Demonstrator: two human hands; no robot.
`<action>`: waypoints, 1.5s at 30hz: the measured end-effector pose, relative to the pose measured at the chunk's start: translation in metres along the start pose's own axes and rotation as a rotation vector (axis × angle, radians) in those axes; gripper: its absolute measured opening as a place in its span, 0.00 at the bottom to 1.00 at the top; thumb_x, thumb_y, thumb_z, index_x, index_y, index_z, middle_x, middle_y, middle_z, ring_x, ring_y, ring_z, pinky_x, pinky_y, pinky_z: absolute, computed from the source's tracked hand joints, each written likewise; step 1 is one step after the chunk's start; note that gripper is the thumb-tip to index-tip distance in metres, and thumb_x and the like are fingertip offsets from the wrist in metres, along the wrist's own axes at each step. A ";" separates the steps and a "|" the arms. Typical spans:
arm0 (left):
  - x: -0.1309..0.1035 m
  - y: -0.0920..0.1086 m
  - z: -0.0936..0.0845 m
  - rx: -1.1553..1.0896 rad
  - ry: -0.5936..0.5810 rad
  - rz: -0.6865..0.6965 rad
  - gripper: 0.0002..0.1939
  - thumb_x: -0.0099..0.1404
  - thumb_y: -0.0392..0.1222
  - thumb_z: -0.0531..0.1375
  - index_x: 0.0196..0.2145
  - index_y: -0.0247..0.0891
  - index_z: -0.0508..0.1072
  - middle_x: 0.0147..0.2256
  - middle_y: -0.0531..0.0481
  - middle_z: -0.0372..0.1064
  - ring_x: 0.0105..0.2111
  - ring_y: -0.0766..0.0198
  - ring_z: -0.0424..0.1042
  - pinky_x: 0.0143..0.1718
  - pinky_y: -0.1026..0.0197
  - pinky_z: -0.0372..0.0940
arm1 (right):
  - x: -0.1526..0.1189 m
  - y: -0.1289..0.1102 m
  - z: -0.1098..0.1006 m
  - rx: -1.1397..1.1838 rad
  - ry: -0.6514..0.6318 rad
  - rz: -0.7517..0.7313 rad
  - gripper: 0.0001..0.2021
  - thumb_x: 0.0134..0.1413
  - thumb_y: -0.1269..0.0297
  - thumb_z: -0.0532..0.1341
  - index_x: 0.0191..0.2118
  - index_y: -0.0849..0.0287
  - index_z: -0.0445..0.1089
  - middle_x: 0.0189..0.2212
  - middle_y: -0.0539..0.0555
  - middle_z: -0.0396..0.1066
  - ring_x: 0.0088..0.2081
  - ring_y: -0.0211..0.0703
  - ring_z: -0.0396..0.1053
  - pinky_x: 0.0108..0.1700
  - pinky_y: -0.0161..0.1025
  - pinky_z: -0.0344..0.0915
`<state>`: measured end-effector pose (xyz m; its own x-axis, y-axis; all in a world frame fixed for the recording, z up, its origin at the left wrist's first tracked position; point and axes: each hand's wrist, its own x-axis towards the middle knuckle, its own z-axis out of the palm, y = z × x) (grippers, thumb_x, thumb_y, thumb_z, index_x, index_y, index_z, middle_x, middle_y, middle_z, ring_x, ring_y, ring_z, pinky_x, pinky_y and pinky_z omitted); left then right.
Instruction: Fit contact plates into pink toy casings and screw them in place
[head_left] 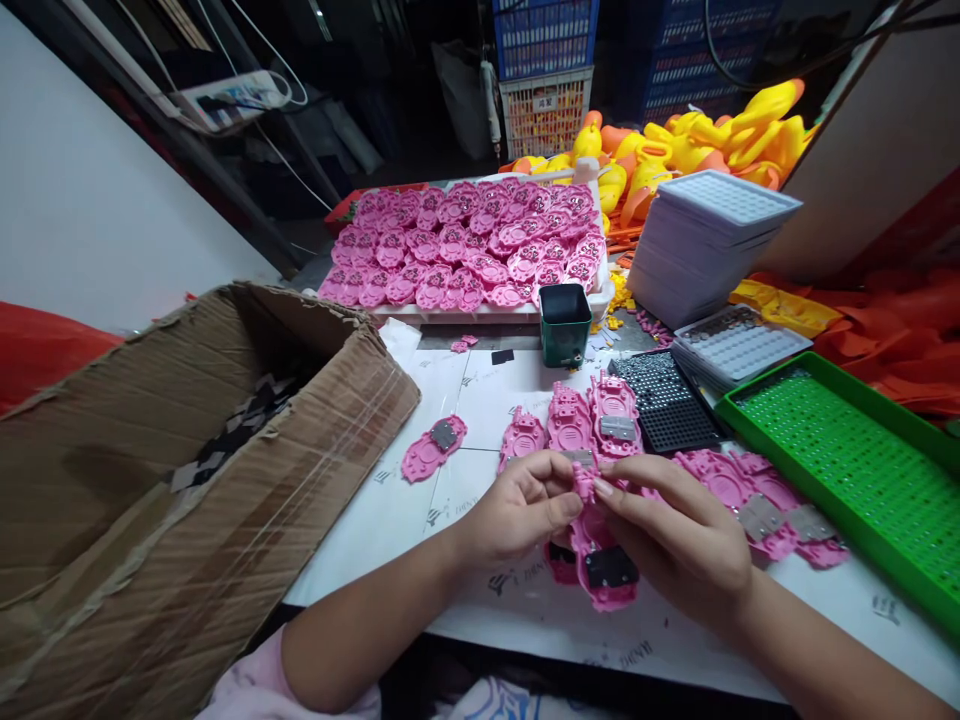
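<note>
Pink plastic casing (589, 532), hand-held, black rectangle (611, 568) at near end

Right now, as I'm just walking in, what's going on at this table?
A person's left hand and right hand are pinching the upper end of a pink plastic part over the table. Similar pink pieces lie around the hands, some with metal plates on them. A cardboard box stands to the left, a green tray to the right.

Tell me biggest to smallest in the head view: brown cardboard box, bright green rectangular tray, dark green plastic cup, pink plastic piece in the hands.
Box
Tray
Cup or pink piece: can't rank; fingers hide part, and it's nearer.
</note>
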<state>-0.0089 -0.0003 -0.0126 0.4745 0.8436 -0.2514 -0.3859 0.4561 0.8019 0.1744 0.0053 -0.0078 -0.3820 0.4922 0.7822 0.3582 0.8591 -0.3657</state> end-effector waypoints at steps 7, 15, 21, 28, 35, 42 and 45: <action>0.000 0.005 0.002 0.211 -0.026 0.112 0.18 0.59 0.52 0.64 0.33 0.35 0.64 0.25 0.56 0.61 0.22 0.74 0.61 0.24 0.70 0.58 | -0.002 0.004 0.003 -0.079 -0.051 -0.040 0.13 0.52 0.80 0.59 0.44 0.64 0.69 0.39 0.61 0.70 0.42 0.44 0.69 0.38 0.43 0.72; -0.007 0.004 0.001 0.400 0.057 0.203 0.17 0.61 0.53 0.62 0.29 0.35 0.65 0.24 0.55 0.58 0.23 0.73 0.56 0.25 0.68 0.53 | -0.001 -0.006 -0.002 -0.036 -0.048 -0.028 0.14 0.52 0.79 0.59 0.46 0.64 0.68 0.36 0.60 0.72 0.39 0.42 0.70 0.38 0.41 0.72; -0.011 0.006 -0.004 0.444 0.067 0.203 0.19 0.57 0.55 0.64 0.25 0.34 0.69 0.22 0.52 0.61 0.24 0.68 0.61 0.27 0.65 0.57 | -0.001 -0.011 -0.002 -0.038 -0.009 0.011 0.16 0.50 0.78 0.61 0.46 0.63 0.68 0.37 0.59 0.74 0.39 0.42 0.73 0.40 0.39 0.73; -0.008 0.003 0.000 0.269 0.128 0.214 0.14 0.57 0.49 0.66 0.29 0.34 0.72 0.25 0.51 0.67 0.25 0.69 0.64 0.29 0.66 0.60 | -0.002 -0.007 0.002 -0.123 -0.028 0.038 0.12 0.50 0.76 0.62 0.43 0.64 0.69 0.38 0.62 0.75 0.41 0.44 0.74 0.42 0.42 0.74; -0.007 0.005 0.012 0.256 0.104 0.183 0.15 0.54 0.49 0.68 0.31 0.35 0.70 0.27 0.52 0.68 0.27 0.68 0.67 0.30 0.67 0.63 | -0.004 -0.011 0.002 -0.155 -0.057 0.020 0.10 0.50 0.74 0.63 0.41 0.63 0.70 0.36 0.60 0.75 0.39 0.46 0.74 0.41 0.42 0.73; -0.013 0.004 0.006 0.374 0.021 0.278 0.09 0.65 0.46 0.59 0.37 0.38 0.68 0.31 0.52 0.64 0.29 0.70 0.64 0.32 0.68 0.61 | 0.004 -0.010 -0.002 -0.030 -0.104 0.019 0.10 0.53 0.69 0.62 0.43 0.64 0.68 0.35 0.59 0.74 0.38 0.42 0.73 0.41 0.39 0.73; -0.016 0.005 0.002 0.425 -0.036 0.324 0.08 0.68 0.46 0.55 0.39 0.39 0.66 0.34 0.51 0.63 0.33 0.68 0.62 0.36 0.66 0.60 | 0.006 -0.011 -0.006 0.006 -0.105 0.011 0.10 0.55 0.69 0.60 0.43 0.66 0.68 0.34 0.60 0.74 0.39 0.42 0.72 0.42 0.39 0.72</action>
<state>-0.0168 -0.0119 -0.0034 0.4144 0.9083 0.0579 -0.1659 0.0128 0.9861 0.1734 -0.0019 0.0034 -0.4652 0.5130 0.7214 0.3579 0.8544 -0.3768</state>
